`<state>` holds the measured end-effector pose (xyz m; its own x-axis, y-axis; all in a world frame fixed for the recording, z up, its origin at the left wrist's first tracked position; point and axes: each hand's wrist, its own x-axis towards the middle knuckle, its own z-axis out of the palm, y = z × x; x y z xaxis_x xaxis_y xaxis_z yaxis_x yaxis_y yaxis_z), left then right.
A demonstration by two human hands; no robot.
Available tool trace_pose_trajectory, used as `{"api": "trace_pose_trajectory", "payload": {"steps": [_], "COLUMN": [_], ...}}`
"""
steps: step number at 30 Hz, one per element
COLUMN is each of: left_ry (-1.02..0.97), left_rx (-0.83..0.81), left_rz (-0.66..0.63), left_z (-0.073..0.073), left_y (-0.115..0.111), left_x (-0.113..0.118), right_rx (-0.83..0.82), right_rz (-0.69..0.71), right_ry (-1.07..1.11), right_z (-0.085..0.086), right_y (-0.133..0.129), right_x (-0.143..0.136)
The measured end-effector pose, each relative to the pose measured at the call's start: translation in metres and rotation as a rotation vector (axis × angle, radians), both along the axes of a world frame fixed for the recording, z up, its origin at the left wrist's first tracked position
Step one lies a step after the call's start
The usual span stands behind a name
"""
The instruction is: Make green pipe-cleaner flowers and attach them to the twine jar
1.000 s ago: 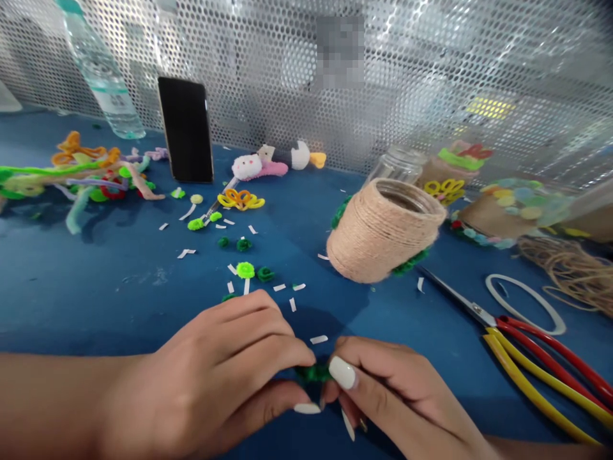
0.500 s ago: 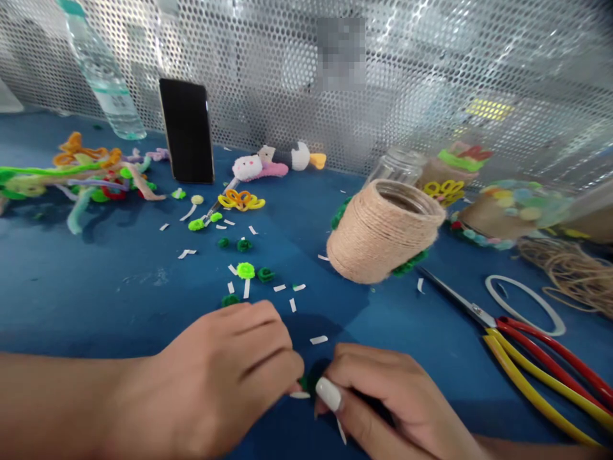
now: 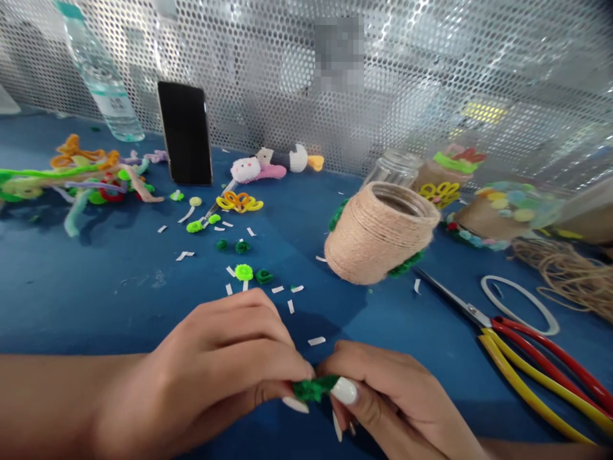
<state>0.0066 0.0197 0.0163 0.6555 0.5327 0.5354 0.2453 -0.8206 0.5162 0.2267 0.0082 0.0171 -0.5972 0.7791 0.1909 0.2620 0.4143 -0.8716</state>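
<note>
A small dark green fuzzy piece (image 3: 313,388) is pinched between my two hands near the bottom centre. My left hand (image 3: 225,364) grips its left end between thumb and forefinger, the other fingers curled. The thumb and forefinger of my right hand (image 3: 397,396) close on its right end. Beyond my left hand lie a bright green fuzzy coil (image 3: 244,273) and a dark green one (image 3: 264,276), with white paper strips around them. A twine-wrapped jar (image 3: 378,236) with green fuzzy trim stands tilted in the view, behind my right hand.
Scissors (image 3: 479,316) with red and yellow handles and a white ring (image 3: 550,319) lie right, near loose twine (image 3: 565,268). At the back are a phone (image 3: 185,134), a water bottle (image 3: 108,89), a glass jar (image 3: 393,167) and decorated jars. Coloured pipe cleaners (image 3: 86,172) lie left.
My left hand has moved slightly right, closer to my right hand. The green piece, mostly hidden before, now shows between my fingertips.
</note>
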Motion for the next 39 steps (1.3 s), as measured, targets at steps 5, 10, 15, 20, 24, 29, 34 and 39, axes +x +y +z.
{"api": "trace_pose_trajectory", "payload": {"steps": [5,10,15,20,24,29,34,39], "left_ry": [-0.011,-0.040,-0.049,-0.049,-0.018,0.219,0.287,0.119], "left_rx": [-0.009,-0.024,-0.003,-0.004,0.046,0.268,0.403,0.090], "left_rz": [-0.044,-0.065,-0.060,-0.026,0.023,0.153,0.226,0.146], "left_z": [0.001,0.004,0.001,-0.001,-0.002,-0.003,0.000,-0.001], "left_y": [-0.003,-0.001,-0.002,-0.004,-0.005,-0.011,-0.017,-0.002], "left_x": [-0.002,-0.002,-0.002,0.001,0.004,0.008,0.011,0.004], "right_rx": [0.031,0.138,0.122,0.213,0.299,0.365,0.285,-0.034], "right_rz": [0.019,0.027,0.066,0.067,0.044,-0.002,0.032,0.035], "right_ry": [-0.050,-0.070,-0.123,-0.154,-0.201,-0.197,-0.246,-0.161], "right_z": [0.002,0.000,-0.001,0.001,0.001,-0.004,-0.002,0.005], "right_y": [-0.003,-0.004,-0.001,-0.003,-0.006,-0.009,-0.010,-0.003], "right_x": [-0.001,0.000,-0.003,-0.005,-0.004,-0.001,0.000,-0.003]}}
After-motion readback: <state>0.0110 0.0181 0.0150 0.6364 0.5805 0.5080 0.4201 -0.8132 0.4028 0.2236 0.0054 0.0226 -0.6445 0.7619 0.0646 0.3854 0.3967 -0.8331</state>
